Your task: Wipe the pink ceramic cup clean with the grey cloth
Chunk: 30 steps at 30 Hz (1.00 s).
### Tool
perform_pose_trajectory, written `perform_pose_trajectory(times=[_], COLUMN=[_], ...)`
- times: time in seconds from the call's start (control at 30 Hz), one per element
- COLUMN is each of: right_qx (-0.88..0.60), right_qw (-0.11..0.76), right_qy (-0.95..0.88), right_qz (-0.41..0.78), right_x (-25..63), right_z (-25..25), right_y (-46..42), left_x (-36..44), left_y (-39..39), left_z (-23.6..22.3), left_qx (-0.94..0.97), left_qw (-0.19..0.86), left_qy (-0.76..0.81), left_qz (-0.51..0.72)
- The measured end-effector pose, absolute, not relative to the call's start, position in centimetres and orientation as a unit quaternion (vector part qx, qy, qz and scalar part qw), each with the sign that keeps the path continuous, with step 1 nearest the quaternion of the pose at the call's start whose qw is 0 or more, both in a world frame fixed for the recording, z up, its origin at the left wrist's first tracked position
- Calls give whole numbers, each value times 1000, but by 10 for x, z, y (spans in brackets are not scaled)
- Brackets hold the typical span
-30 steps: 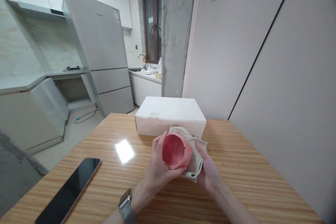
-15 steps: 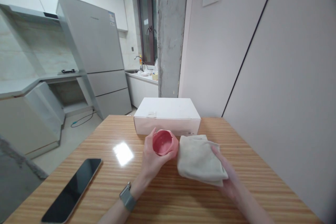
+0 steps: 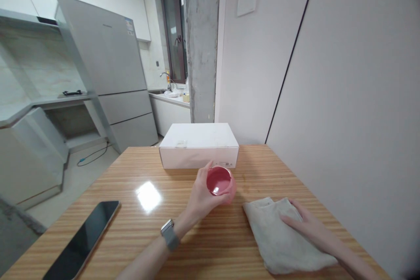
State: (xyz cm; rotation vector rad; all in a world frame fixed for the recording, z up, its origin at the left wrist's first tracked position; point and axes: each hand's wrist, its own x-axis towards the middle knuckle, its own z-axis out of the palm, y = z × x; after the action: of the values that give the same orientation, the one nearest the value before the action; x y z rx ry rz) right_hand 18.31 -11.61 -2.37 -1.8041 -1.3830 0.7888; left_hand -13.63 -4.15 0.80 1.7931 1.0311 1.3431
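Note:
A pink faceted cup (image 3: pixel 232 192) is gripped in my left hand (image 3: pixel 202 194). Fingers wrap its left side, and the thumb presses along the near side. Its open mouth tilts toward me, showing a glossy, darker pink inside. Off to the right, my right hand (image 3: pixel 303 223) grips a folded pale grey cloth (image 3: pixel 278 240) by its upper right part, thumb and fingers apart with fabric between them. Most of the cloth appears to rest on the table. Some right fingertips are hidden in the folds. Cup and cloth are apart.
On the wood-grain table (image 3: pixel 138 245), a white box (image 3: pixel 197 157) stands at the far edge behind the cup. A black smartphone (image 3: pixel 83 238) lies at the left. A pale wall (image 3: pixel 344 96) rises along the right side, and a silver fridge (image 3: pixel 108 61) stands beyond.
My right hand has carried the cloth right and down toward me, away from the cup. My left hand has shifted slightly right with the cup. The view has turned slightly right.

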Motion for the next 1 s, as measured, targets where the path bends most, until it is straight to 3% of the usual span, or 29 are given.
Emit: perform_pose_trajectory(times=[0.17, 0.57, 0.7, 0.83, 0.93, 1.0], right_qx=[-700, -646, -686, -683, -665, -626], right_qw=[328, 391, 387, 458, 532, 547], right_qy=[-578, -566, -560, -552, -503, -502], right_qz=[262, 330, 256, 135, 149, 239], right_x=[189, 183, 184, 158, 116, 80], right_z=[-29, -15, -11, 11, 20, 14], right_y=[-116, -116, -113, -120, -131, -136], left_x=[-77, 4, 6, -15, -51, -80], left_y=[-32, -20, -14, -19, -38, -58], left_z=[13, -5, -6, 2, 10, 12], left_qx=[730, 754, 753, 765, 767, 757], left_qw=[333, 365, 381, 365, 364, 369], left_qy=[374, 352, 352, 367, 387, 393], left_qz=[465, 417, 406, 383, 360, 369])
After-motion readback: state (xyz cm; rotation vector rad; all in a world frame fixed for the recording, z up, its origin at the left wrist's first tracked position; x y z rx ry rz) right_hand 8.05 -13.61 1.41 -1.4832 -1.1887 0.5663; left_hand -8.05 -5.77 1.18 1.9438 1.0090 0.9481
